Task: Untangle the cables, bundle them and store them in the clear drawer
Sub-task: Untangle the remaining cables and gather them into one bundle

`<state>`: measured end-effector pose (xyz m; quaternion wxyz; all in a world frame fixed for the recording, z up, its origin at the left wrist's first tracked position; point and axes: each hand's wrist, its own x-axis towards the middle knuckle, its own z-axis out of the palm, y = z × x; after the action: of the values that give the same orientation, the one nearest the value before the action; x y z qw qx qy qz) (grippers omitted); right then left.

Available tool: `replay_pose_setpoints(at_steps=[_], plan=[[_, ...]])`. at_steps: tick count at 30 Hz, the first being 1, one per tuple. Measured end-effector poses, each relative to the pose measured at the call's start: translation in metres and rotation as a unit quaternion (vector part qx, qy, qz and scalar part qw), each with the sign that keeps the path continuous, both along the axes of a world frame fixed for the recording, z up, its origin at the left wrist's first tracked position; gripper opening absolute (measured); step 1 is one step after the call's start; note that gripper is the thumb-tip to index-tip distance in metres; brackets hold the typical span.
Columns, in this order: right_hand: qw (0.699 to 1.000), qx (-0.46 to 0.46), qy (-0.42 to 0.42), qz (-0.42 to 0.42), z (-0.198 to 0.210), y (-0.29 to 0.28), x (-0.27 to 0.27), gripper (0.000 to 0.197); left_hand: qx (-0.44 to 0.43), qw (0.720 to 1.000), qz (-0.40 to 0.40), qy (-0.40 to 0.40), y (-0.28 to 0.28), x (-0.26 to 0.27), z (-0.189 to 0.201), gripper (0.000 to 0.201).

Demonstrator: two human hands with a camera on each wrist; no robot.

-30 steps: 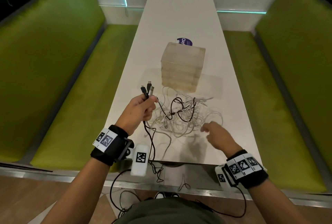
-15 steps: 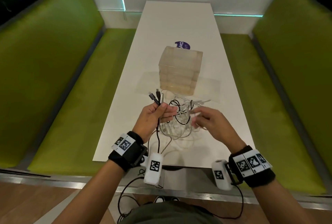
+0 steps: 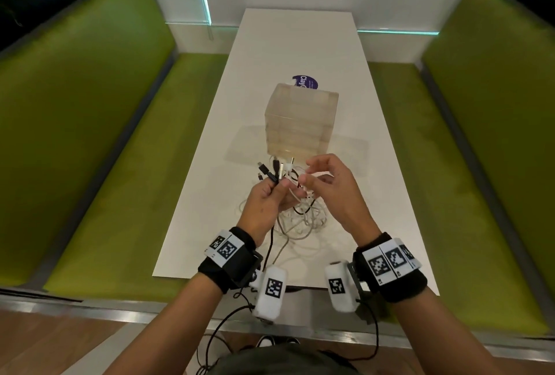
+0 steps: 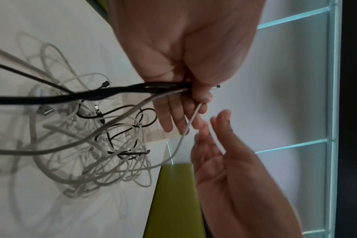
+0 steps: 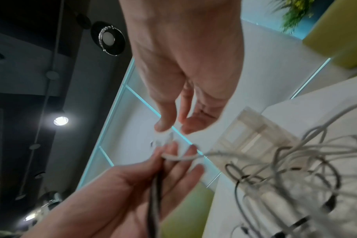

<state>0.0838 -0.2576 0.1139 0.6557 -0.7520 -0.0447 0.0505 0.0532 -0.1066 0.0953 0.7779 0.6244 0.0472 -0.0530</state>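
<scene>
A tangle of white and black cables (image 3: pixel 303 218) lies on the white table (image 3: pixel 300 44), in front of the clear drawer unit (image 3: pixel 300 122). My left hand (image 3: pixel 279 191) is raised above the pile and grips several cable ends. Their black and white plugs (image 3: pixel 270 170) stick up out of the fist. My right hand (image 3: pixel 306 172) is right beside it, thumb and forefinger pinching a white cable (image 4: pixel 216 141) next to the left fingers. In the left wrist view the held black cables (image 4: pixel 92 95) run back to the tangle (image 4: pixel 92 145). The drawers look closed.
A purple round sticker (image 3: pixel 304 81) lies behind the drawer unit. Green benches (image 3: pixel 105 134) (image 3: pixel 480 134) run along both sides of the narrow table. Loose cable strands trail toward the near table edge (image 3: pixel 285 280). A white wall closes the far end.
My right hand reached into the pile, picked up a white cable end and brought it up beside the left hand. The left hand kept its grip and moved slightly right.
</scene>
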Motion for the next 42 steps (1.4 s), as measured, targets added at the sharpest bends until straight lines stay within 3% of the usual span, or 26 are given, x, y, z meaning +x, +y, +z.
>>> replay_pose_setpoints(at_steps=[2, 4, 5, 7, 9, 13, 17, 20, 23, 25, 28, 31, 34, 39, 42], plan=[[0.987, -0.122, 0.019, 0.106, -0.008, -0.011, 0.003, 0.022, -0.032, 0.999, 0.024, 0.006, 0.006, 0.002, 0.003, 0.026], [0.94, -0.227, 0.049, 0.248, -0.019, -0.014, 0.002, 0.007, -0.086, 0.996, 0.035, 0.014, 0.01, 0.006, 0.005, 0.028], [0.926, -0.252, 0.054, 0.276, -0.027, -0.012, 0.002, 0.005, -0.122, 0.992, 0.031, 0.02, 0.011, 0.006, 0.007, 0.029], [0.934, -0.258, 0.041, 0.246, -0.041, -0.007, 0.006, 0.02, -0.168, 0.985, 0.013, 0.024, 0.011, 0.007, 0.01, 0.029], [0.937, -0.272, 0.017, 0.22, -0.049, -0.003, 0.013, 0.025, -0.156, 0.987, 0.009, 0.025, 0.012, 0.008, 0.013, 0.028], [0.88, -0.409, -0.07, 0.231, -0.052, 0.005, 0.027, 0.033, -0.19, 0.981, 0.04, 0.007, 0.02, 0.012, 0.023, 0.028], [0.873, -0.445, -0.03, 0.197, -0.067, -0.016, 0.036, 0.023, -0.242, 0.967, 0.071, -0.039, 0.044, 0.022, 0.048, 0.026], [0.907, -0.385, -0.012, 0.171, -0.074, -0.032, 0.038, 0.025, -0.178, 0.978, 0.095, -0.045, 0.064, 0.033, 0.049, 0.028], [0.945, -0.265, 0.012, 0.193, -0.067, -0.03, 0.03, 0.017, -0.041, 0.993, 0.112, -0.009, 0.064, 0.035, 0.031, 0.029], [0.964, -0.162, 0.034, 0.207, -0.058, -0.026, 0.024, 0.007, 0.049, 0.994, 0.095, 0.012, 0.057, 0.029, 0.02, 0.026], [0.976, -0.1, 0.019, 0.19, -0.05, -0.024, 0.021, 0.017, 0.15, 0.988, 0.028, 0.023, 0.039, 0.019, 0.01, 0.025], [0.974, -0.152, -0.018, 0.169, -0.045, -0.014, 0.022, 0.023, 0.158, 0.985, -0.063, 0.014, 0.022, 0.016, 0.005, 0.021], [0.965, -0.218, -0.047, 0.14, -0.045, -0.007, 0.026, 0.019, 0.179, 0.979, -0.094, 0.012, 0.009, 0.017, 0.001, 0.034], [0.94, -0.314, -0.069, 0.114, -0.042, -0.004, 0.031, 0.023, 0.275, 0.961, -0.012, -0.007, 0.005, 0.022, -0.001, 0.012], [0.921, -0.367, -0.066, 0.109, -0.052, -0.01, 0.033, 0.02, 0.205, 0.978, 0.044, -0.007, 0.012, 0.022, 0.012, 0.016]])
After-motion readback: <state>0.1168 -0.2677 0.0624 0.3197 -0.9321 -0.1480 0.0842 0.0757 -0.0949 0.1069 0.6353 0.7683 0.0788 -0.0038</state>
